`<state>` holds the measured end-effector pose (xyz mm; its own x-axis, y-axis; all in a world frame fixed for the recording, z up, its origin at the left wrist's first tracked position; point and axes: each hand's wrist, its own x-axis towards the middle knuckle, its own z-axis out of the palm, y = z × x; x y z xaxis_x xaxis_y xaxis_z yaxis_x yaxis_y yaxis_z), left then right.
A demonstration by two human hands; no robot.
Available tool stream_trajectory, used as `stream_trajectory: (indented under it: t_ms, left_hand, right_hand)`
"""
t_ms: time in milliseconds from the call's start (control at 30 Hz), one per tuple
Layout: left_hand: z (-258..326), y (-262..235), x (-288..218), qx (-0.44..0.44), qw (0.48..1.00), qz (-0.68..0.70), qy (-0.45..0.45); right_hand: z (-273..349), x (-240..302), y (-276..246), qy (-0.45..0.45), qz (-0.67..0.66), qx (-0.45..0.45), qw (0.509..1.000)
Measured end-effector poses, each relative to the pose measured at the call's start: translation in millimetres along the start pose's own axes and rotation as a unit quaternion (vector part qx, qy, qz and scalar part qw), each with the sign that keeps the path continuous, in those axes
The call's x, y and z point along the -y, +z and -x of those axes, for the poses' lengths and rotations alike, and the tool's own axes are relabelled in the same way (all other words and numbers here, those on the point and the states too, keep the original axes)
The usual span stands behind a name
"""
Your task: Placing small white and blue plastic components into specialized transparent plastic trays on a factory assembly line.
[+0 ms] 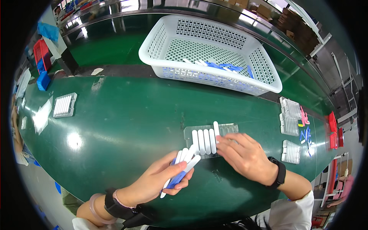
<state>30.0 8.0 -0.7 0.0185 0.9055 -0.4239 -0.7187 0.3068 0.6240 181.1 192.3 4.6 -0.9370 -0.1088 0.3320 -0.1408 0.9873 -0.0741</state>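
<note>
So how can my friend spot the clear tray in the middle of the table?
Find the big white perforated basket at the green table's far edge. Below it in the picture, in front of the person, lies a clear plastic tray holding white sticks. Unlike the left-end tray and the right-end trays, it has the person's right hand over its right part.

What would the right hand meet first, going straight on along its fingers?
Past the white stick at its fingertips, the right hand would likely meet the row of white sticks in the clear tray; height is unclear.
</note>
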Motion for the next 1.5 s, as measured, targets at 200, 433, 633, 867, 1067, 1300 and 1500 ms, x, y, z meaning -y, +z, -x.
stream_trajectory:
  t_ms: [200,433,633,867,1067,1300,1500]
  left_hand:
    - [-1.5,1.3,2.2,0.092,0.993,-0.068,0.005]
    - [1.7,9.6,1.7,0.126,0.979,-0.161,-0.006]
    - [0.2,8.6,0.6,0.125,0.953,-0.275,-0.016]
    - [1.7,7.2,2.6,0.082,0.974,-0.213,0.003]
    - [1.0,6.1,-0.1,0.042,0.999,-0.032,-0.009]
    - [0.5,1.0,4.1,-0.019,0.996,-0.071,0.047]
    - [1.3,6.4,1.1,-0.041,0.984,-0.153,0.086]
  right_hand:
    - [-5.2,17.3,-19.6,0.111,-0.148,0.002,0.983]
    - [-27.8,25.6,-15.6,0.294,-0.564,0.074,0.768]
    - [-31.5,27.8,-19.6,0.360,-0.601,0.117,0.704]
    - [-33.4,11.6,-22.5,0.347,-0.555,-0.027,0.756]
    - [-25.2,38.5,-13.4,-0.132,-0.020,-0.132,0.982]
    - [-21.9,44.5,-5.7,-0.106,-0.084,-0.130,0.982]
    - [-38.7,39.5,-9.3,0.329,-0.550,-0.066,0.765]
